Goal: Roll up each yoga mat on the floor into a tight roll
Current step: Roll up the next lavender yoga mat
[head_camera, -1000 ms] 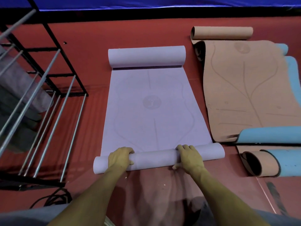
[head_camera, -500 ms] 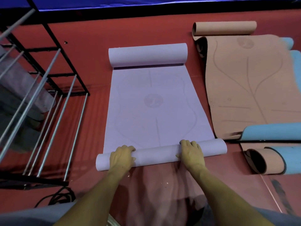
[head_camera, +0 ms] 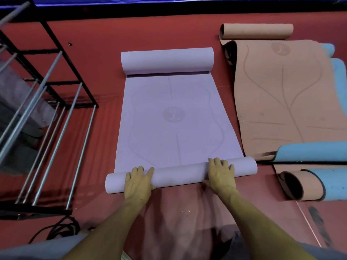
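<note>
A lavender yoga mat (head_camera: pixel 174 128) lies lengthwise on the red floor in front of me. Its near end is wound into a thin roll (head_camera: pixel 180 175), and its far end curls into a thicker roll (head_camera: pixel 167 60). My left hand (head_camera: pixel 138 182) presses on the left part of the near roll with the fingers laid over its top. My right hand (head_camera: pixel 220 174) presses on the right part the same way. To the right lies a tan mat (head_camera: pixel 281 100), spread flat, with a blue mat (head_camera: pixel 309 152) partly over and under it.
A black metal rack (head_camera: pixel 47 109) with silver bars stands at the left, close to the lavender mat's edge. A black cable (head_camera: pixel 60 228) coils on the floor below it. A tan roll (head_camera: pixel 257 30) lies far right, and a loose blue-and-tan roll (head_camera: pixel 315 184) lies near right.
Both hands have pushed the near roll a little farther up the lavender mat, and their fingers have stretched out flatter over its top. The flat stretch of mat is slightly shorter.
</note>
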